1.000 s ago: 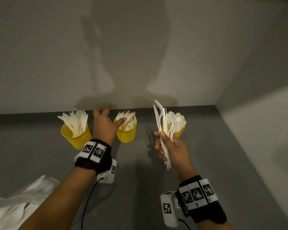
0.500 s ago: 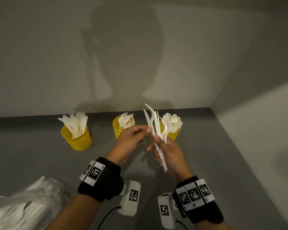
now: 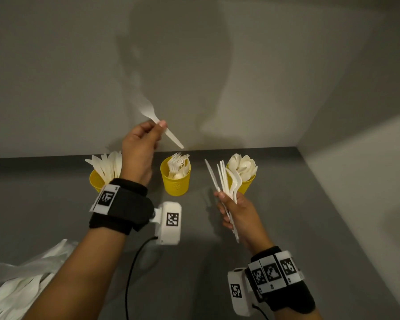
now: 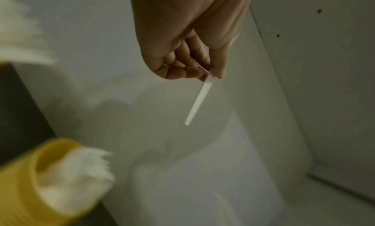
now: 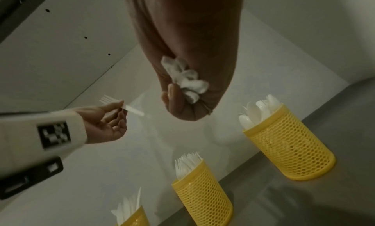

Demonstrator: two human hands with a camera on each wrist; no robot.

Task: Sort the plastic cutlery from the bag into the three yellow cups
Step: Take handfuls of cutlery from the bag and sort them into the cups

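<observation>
My left hand (image 3: pixel 146 135) is raised above the cups and pinches a single white plastic fork (image 3: pixel 169 134) by its stem, tines up, handle slanting down toward the middle cup. Three yellow mesh cups stand by the back wall: the left cup (image 3: pixel 96 182) with knives, the middle cup (image 3: pixel 176 181) with forks, the right cup (image 3: pixel 246 184) with spoons. My right hand (image 3: pixel 236 211) grips a bundle of mixed white cutlery (image 3: pixel 226 181) upright in front of the right cup. From the right wrist, the fork (image 5: pixel 133 109) and the three cups show below.
A clear plastic bag (image 3: pixel 21 273) with more white cutlery lies at the near left on the grey table (image 3: pixel 310 215). Pale walls close in at the back and on the right. A black cable (image 3: pixel 129 273) hangs from the left wrist camera.
My left hand took one fork from the bundle in my right hand and lifted it up and left, above the middle cup. The right hand has stayed about where it was.
</observation>
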